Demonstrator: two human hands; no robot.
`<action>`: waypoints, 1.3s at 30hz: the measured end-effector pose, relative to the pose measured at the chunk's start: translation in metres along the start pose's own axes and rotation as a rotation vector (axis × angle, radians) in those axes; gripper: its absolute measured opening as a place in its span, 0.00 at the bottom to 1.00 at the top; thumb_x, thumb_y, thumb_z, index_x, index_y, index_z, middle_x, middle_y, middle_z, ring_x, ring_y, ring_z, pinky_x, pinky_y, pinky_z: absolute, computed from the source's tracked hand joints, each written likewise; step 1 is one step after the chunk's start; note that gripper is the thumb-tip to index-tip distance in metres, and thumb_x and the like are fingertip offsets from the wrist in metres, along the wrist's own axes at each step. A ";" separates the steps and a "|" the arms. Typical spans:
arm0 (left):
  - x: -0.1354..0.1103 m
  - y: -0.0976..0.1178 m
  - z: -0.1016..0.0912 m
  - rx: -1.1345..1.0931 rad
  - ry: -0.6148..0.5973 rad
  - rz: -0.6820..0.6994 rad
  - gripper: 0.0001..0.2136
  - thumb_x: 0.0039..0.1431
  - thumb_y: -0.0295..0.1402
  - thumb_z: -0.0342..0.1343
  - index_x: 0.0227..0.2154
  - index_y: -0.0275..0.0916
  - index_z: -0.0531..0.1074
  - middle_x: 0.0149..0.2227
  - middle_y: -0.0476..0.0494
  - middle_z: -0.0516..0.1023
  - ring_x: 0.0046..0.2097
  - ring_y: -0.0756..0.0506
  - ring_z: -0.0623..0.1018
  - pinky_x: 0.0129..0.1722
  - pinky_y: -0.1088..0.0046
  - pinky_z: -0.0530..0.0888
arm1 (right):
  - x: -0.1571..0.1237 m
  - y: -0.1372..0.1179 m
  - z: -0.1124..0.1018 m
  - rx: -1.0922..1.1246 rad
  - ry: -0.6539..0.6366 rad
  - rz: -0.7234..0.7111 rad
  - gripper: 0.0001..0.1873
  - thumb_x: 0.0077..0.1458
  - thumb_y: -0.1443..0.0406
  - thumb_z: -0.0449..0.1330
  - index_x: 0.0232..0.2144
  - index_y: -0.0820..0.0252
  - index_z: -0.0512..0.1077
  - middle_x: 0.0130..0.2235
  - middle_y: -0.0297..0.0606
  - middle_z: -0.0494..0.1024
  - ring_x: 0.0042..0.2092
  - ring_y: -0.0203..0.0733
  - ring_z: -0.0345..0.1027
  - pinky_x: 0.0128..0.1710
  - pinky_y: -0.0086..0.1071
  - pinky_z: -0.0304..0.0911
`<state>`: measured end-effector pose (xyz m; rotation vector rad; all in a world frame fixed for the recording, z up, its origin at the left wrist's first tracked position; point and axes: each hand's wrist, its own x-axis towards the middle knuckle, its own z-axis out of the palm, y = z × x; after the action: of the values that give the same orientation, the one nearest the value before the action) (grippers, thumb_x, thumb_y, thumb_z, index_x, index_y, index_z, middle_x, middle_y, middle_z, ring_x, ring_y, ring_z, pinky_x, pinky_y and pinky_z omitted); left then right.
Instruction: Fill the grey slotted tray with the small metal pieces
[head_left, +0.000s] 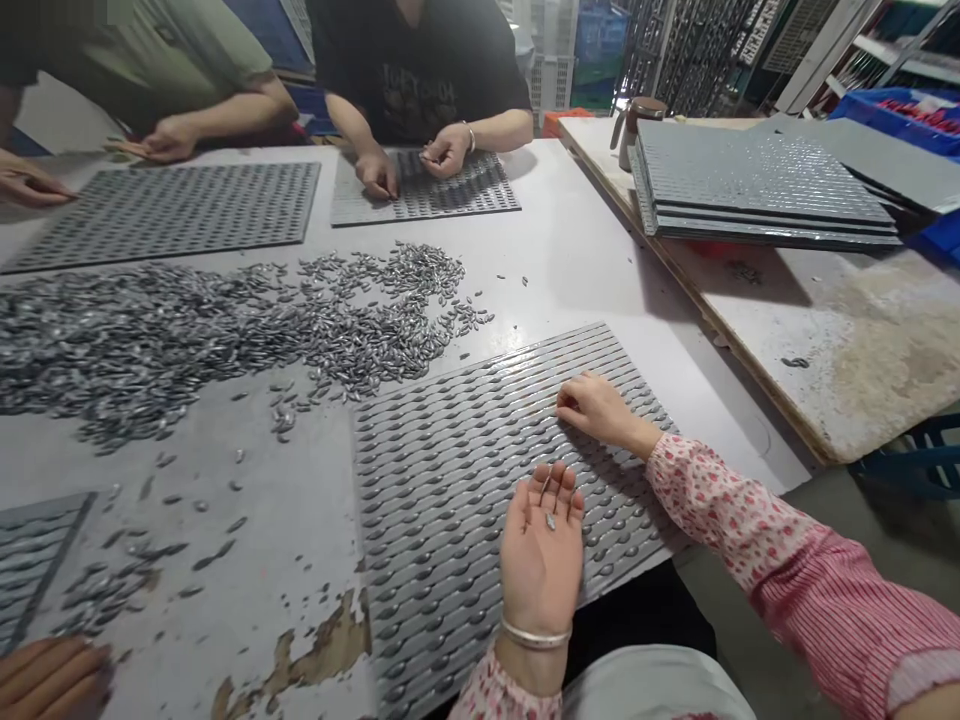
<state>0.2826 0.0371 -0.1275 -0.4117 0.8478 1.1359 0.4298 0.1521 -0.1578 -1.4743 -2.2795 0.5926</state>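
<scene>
My left hand [541, 540] lies palm up over the near part of a grey slotted tray [465, 470], fingers stretched out, with a few small grey oval metal pieces [550, 520] resting on the palm. My right hand [596, 408] rests on the tray's far right part, its fingers curled down and pinched against the slots; what they hold is hidden. Most slots of the tray carry a metal piece.
A big heap of loose metal pieces [187, 330] spreads across the table's left and middle. Two other people work at trays [172, 210] [450, 190] at the far side. Another hand [45, 675] shows at bottom left. Stacked trays [757, 185] lie on the right bench.
</scene>
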 end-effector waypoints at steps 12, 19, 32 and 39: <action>-0.001 0.002 0.002 -0.069 -0.179 -0.025 0.15 0.62 0.38 0.44 0.41 0.35 0.71 0.40 0.39 0.74 0.42 0.47 0.75 0.42 0.69 0.73 | -0.049 -0.047 -0.007 0.346 -0.259 -0.399 0.08 0.61 0.64 0.55 0.34 0.61 0.72 0.33 0.38 0.74 0.37 0.39 0.65 0.40 0.32 0.60; -0.005 0.000 0.003 0.023 -0.073 -0.015 0.10 0.60 0.34 0.48 0.39 0.36 0.71 0.48 0.36 0.71 0.49 0.42 0.73 0.46 0.63 0.72 | -0.016 0.018 -0.007 0.252 0.096 0.135 0.04 0.56 0.68 0.59 0.29 0.61 0.72 0.29 0.33 0.74 0.33 0.36 0.65 0.34 0.28 0.59; -0.003 -0.002 -0.002 0.070 -0.016 -0.029 0.07 0.59 0.30 0.49 0.34 0.36 0.72 0.40 0.43 0.72 0.37 0.48 0.74 0.33 0.73 0.72 | -0.013 0.043 0.007 -0.186 0.162 0.120 0.06 0.54 0.64 0.61 0.27 0.59 0.70 0.31 0.36 0.72 0.38 0.43 0.61 0.40 0.34 0.55; 0.001 0.075 -0.001 0.662 -0.143 0.446 0.11 0.53 0.37 0.56 0.39 0.40 0.69 0.41 0.44 0.71 0.39 0.49 0.73 0.35 0.74 0.70 | -0.025 0.102 -0.032 -0.067 0.307 0.132 0.12 0.56 0.57 0.53 0.30 0.59 0.70 0.34 0.41 0.74 0.39 0.46 0.64 0.44 0.39 0.56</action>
<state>0.2146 0.0668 -0.1200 0.4208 1.1587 1.1899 0.5342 0.1719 -0.1865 -1.6317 -1.9947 0.3014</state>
